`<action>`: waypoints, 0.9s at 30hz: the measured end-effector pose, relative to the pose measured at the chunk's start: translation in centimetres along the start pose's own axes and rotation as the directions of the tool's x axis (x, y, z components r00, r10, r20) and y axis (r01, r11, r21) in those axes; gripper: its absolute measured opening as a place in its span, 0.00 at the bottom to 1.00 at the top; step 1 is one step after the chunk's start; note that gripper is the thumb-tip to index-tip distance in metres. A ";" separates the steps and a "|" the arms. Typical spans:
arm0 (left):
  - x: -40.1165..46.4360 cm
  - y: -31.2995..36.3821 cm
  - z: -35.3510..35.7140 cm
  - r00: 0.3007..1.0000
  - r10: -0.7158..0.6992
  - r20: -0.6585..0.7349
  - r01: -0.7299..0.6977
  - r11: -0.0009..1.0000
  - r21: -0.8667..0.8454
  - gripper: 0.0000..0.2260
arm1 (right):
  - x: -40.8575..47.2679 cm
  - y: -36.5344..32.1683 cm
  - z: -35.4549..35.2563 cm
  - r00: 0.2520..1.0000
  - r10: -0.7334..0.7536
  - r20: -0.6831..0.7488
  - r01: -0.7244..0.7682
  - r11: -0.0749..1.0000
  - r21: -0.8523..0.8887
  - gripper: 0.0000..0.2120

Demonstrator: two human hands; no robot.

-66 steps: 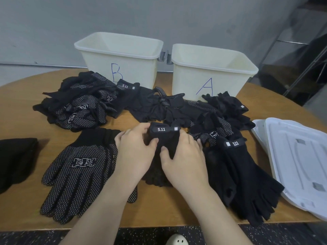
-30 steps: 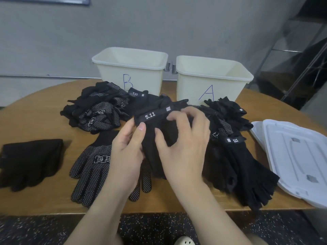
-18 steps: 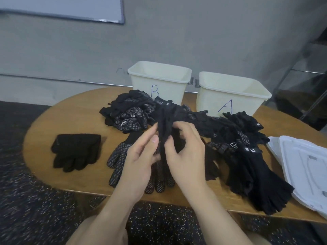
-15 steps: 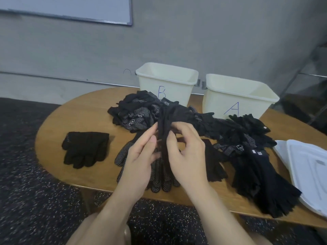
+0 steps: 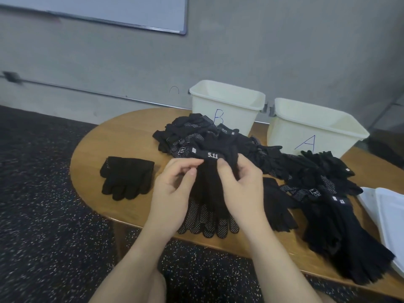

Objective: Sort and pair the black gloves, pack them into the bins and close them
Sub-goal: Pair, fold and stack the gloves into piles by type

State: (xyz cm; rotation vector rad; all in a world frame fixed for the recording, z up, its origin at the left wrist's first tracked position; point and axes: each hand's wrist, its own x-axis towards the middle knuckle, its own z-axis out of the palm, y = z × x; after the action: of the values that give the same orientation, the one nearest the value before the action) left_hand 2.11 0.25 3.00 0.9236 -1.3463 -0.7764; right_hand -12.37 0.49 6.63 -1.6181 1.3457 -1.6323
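Both hands grip one black glove (image 5: 209, 184) above the table's (image 5: 122, 136) near edge: left hand (image 5: 175, 193) pinching its cuff, right hand (image 5: 240, 189) curled round it. Its cuff tag reads "5.11". Two cream bins at one o'clock are marked "B" (image 5: 227, 108) and "A" (image 5: 314, 127); dotted gloves (image 5: 188, 136) lie at twelve.

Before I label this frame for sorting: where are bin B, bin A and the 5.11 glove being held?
bin B (image 5: 231, 115), head view, front wall.
bin A (image 5: 284, 136), head view, front wall.
5.11 glove (image 5: 209, 182), head view, body below cuff.
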 end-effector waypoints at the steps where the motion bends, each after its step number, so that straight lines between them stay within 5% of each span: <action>1: 0.1 -0.1 0.1 0.997 -0.010 -0.073 0.013 0.999 0.042 0.10 | 0.1 -0.1 -0.3 0.999 0.034 -0.004 -0.034 0.998 0.047 0.09; 3: 0.1 0.1 0.6 0.990 -0.045 -0.131 0.054 0.996 0.068 0.17 | 0.3 -0.5 -1.4 0.993 0.120 0.009 -0.121 0.983 0.139 0.10; 6: 0.5 0.9 2.3 0.979 -0.195 0.055 0.201 0.970 -0.139 0.26 | 0.9 -1.1 -3.7 0.979 0.189 0.081 -0.202 0.959 0.200 0.11; 10: 0.1 1.3 4.4 0.923 -0.211 0.322 0.299 0.919 -0.257 0.18 | 0.9 -2.3 -8.1 0.972 0.193 0.137 -0.216 0.960 0.180 0.12; 14: -1.3 2.3 6.9 0.878 -0.154 0.453 0.337 0.871 -0.358 0.12 | -0.2 -3.1 -13.1 0.953 0.245 0.177 -0.240 0.969 -0.049 0.13; 23: -5.8 6.1 16.3 0.752 -0.171 0.637 0.378 0.903 -0.204 0.27 | -2.4 -5.0 -24.9 0.908 0.417 -0.035 -0.409 0.865 -0.292 0.16; 27: -7.6 6.1 19.0 0.744 -0.218 0.632 0.388 0.910 -0.143 0.20 | -2.3 -3.6 -27.3 0.897 0.426 -0.116 -0.437 0.819 -0.372 0.13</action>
State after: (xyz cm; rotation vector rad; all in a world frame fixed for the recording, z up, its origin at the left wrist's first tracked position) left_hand -17.79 7.76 4.83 0.7054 -1.5966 -1.5786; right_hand -36.44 12.26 13.55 -1.3447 1.9826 -1.1653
